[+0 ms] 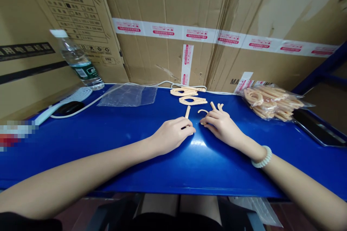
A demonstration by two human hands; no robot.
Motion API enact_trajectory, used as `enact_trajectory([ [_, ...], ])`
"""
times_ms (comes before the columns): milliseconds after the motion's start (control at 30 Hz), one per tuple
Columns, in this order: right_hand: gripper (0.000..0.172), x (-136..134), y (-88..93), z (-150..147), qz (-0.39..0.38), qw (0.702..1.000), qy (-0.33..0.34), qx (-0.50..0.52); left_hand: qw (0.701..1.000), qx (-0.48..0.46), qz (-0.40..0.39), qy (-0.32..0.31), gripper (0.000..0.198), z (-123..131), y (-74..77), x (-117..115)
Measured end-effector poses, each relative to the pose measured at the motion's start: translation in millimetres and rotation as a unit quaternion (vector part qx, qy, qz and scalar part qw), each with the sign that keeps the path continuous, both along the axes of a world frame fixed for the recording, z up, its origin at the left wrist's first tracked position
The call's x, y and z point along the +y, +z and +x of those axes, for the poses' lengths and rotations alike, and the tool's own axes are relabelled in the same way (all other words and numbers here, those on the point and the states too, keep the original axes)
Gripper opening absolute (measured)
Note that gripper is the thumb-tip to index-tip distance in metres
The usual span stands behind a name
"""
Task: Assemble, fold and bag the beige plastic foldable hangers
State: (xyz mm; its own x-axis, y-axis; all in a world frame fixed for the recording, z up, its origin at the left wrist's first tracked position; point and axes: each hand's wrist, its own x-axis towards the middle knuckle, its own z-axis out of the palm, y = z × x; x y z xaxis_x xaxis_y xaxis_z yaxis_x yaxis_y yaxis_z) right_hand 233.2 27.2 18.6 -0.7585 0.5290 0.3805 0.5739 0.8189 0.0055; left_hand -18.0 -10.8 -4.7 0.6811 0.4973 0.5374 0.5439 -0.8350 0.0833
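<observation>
My left hand (172,135) is closed around a slim beige plastic hanger arm (188,111), whose end sticks up past the fingers. To its right, my right hand (224,127) is closed on beige folding hanger parts (220,107). A curved hook (202,111) shows on the left of that hand, and straight ends rise behind the fingers. The fingers cover the rest of these parts. Just beyond both hands lie a folded beige hanger (192,100) and, farther back, more folded hangers (184,91).
A clear bag of beige hangers (271,101) lies at the right beside a dark phone (320,128). At the left are a water bottle (81,65), a pale blue fan-shaped item (78,95) and a flat plastic bag (128,95). Cardboard boxes (168,3) wall the blue table (121,177).
</observation>
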Motion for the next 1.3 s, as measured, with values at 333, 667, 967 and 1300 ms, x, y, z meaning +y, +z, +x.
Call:
enact_trajectory([
  [333,0.028,-2.8,1.8,-2.0,-0.028,1.000,0.008,-0.005,0.998,0.020,0.038,0.034,0.030,0.5,-4.4,0.6],
  [667,0.027,16.0,13.4,11.2,-0.008,0.996,-0.027,0.082,0.998,0.031,0.026,0.047,0.029,0.4,-2.4,0.0],
  [967,0.031,80.5,38.0,-1.9,-0.089,0.982,-0.165,-0.016,0.998,0.030,0.025,0.051,0.027,1.6,-3.2,0.5],
  [1300,0.028,122.8,36.8,-26.6,-0.239,0.950,-0.198,0.027,0.997,0.048,0.009,0.060,0.026,0.7,-0.2,0.3],
])
